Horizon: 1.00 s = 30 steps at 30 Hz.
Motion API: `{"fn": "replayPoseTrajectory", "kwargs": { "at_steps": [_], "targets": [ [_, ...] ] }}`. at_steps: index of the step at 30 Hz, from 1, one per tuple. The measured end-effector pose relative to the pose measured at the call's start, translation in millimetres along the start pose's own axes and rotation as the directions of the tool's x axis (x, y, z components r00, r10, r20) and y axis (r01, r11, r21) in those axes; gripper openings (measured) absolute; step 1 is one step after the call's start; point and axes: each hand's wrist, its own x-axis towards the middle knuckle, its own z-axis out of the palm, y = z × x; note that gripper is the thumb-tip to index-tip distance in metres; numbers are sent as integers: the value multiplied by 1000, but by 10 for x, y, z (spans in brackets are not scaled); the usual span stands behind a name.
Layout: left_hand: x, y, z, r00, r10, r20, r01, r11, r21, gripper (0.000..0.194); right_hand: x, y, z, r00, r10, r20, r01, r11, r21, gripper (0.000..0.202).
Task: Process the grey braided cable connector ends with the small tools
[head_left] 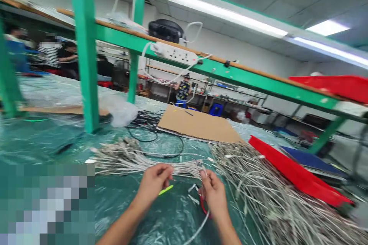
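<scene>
My left hand [156, 182] is closed, its thumb and fingers pressed together; what it holds, if anything, is too small to make out. A yellow-green strip [166, 190] lies just beside it. My right hand [212, 189] pinches a grey cable [198, 229], whose lower part curves down toward the front edge. Red-handled pliers [202, 203] lie partly hidden beside my right hand. Behind both hands stretches a bundle of grey cables [123, 159]. A larger heap of grey cables [267, 195] fills the right side.
A cardboard sheet [201, 124] and black cables [146, 118] lie farther back. A red tray [299, 172] borders the right heap. Green posts [87, 57] hold a shelf with a power strip [175, 53]. Several people are in the background.
</scene>
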Motion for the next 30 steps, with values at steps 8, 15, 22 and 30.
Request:
{"fn": "replayPoseTrajectory", "kwargs": {
  "at_steps": [8,15,22,30],
  "targets": [
    [38,58,-83,999,37,-39,-29,983,181,61,-145,-606,-370,995,-91,43,99,962,-255,51],
    [41,153,-189,990,95,-105,-57,946,319,55,-126,-1681,-1293,1000,13,0,-12,929,-369,44],
    [34,158,-171,984,139,-109,-90,925,368,56,567,-2400,-2085,785,-204,-585,90,972,-219,38],
    [67,90,-161,987,147,-59,-109,898,426,53,589,-1863,-2610,526,-132,-840,280,960,25,35]
  ]
}}
